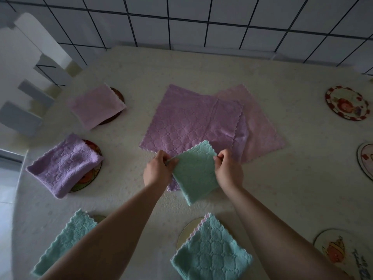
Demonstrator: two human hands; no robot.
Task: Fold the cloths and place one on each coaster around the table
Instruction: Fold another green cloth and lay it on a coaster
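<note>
Nearest, at the bottom edge, two folded teal cloths are cut off by the frame: one at near left [64, 241], partly behind the left forearm and almost fully hiding its coaster [100, 218], and one at near centre [212, 253] that leaves only a pale sliver of its coaster [186, 232] showing. Further back on the left, a folded purple cloth [64, 166] covers most of a patterned coaster [91, 174], and beyond it a folded pink cloth [96, 107] hides all but the dark rim of another [119, 93]. At centre, the left hand [158, 169] and right hand [229, 170] each pinch an upper corner of a folded teal cloth [194, 174], held above the pale bench [282, 178]. Under it lie three unfolded cloths: a purple cloth [191, 120] on top, a second purple cloth [241, 136] barely peeking out, and a pink cloth [260, 126]. On the right are three bare coasters: one far [346, 103], one cropped by the right edge [365, 160], one near and partly cut off [333, 251]. That makes seven cloths and seven coasters.
</note>
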